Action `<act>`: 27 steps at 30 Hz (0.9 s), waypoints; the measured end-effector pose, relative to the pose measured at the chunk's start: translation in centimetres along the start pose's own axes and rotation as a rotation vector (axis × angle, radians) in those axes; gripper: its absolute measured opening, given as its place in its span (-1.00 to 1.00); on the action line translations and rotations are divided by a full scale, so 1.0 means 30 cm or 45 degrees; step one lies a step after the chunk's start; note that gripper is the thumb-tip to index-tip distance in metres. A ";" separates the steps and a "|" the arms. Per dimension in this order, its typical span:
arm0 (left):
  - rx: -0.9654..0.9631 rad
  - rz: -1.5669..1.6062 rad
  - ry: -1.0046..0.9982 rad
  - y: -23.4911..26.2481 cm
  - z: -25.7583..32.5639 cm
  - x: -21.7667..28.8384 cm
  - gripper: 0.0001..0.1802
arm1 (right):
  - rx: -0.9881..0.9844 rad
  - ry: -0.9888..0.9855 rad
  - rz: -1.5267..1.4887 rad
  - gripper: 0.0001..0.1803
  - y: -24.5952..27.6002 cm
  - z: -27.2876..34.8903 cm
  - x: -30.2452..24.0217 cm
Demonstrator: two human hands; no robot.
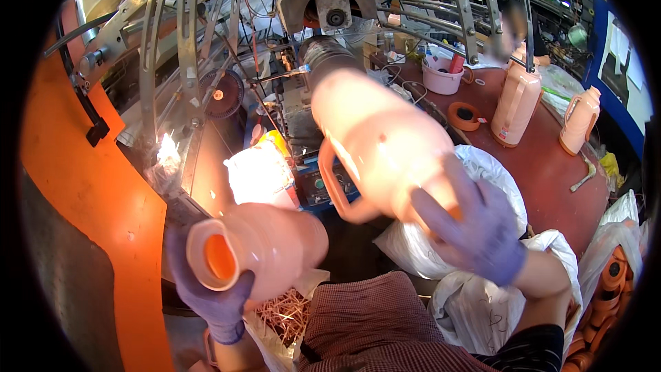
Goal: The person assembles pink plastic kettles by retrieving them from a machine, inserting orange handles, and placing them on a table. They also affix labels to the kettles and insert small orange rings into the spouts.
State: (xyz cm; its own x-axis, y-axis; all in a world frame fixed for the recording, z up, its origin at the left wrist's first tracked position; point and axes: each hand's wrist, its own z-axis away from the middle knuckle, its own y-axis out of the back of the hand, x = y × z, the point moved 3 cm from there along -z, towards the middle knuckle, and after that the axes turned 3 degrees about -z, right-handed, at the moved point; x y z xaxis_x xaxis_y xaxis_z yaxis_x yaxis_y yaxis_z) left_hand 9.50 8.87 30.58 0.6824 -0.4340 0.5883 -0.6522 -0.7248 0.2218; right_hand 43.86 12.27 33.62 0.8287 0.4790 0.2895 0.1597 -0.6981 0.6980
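My left hand, in a purple glove, is closed round the open neck end of a pale pink plastic thermos shell, its mouth facing me and orange inside. My right hand, also gloved and slightly blurred, grips the near end of a second pink thermos shell that has a loop handle on its side. The far end of this second shell meets a dark cylinder on the machine; whether it is slipped over it I cannot tell. My fingertips partly cover that shell's mouth.
Finished-looking pink thermoses stand on a reddish table at right, near a white bucket. White sacks sit below it. Metal arms hang overhead; an orange panel borders the left. Copper-coloured sticks fill a bag.
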 end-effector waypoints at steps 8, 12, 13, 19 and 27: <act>0.604 0.450 -0.124 -0.323 -0.151 0.146 0.04 | -0.784 -0.286 -0.823 -0.23 0.047 0.308 0.060; 0.230 0.133 -0.558 -0.678 -0.042 0.124 -0.15 | -0.866 -0.276 -0.885 -0.20 -0.011 0.367 0.010; 0.150 0.129 -0.661 -0.739 -0.016 0.150 -0.19 | -0.813 -0.297 -0.886 -0.19 -0.011 0.375 0.008; -0.048 -0.213 -0.653 -1.021 -0.158 -0.031 -0.35 | -0.734 -0.401 -0.829 -0.15 0.023 0.445 -0.002; -0.378 -0.397 -1.049 -1.113 -0.365 -0.126 -0.41 | -0.635 -0.413 -0.731 -0.08 0.058 0.403 -0.083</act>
State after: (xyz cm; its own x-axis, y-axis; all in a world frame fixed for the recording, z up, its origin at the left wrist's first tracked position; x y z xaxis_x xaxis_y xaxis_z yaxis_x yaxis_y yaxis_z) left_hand 25.08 40.57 29.46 0.7858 -0.5681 -0.2446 -0.3799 -0.7553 0.5341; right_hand 48.55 3.43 26.20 0.8167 0.4583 -0.3507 0.4117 -0.0370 0.9106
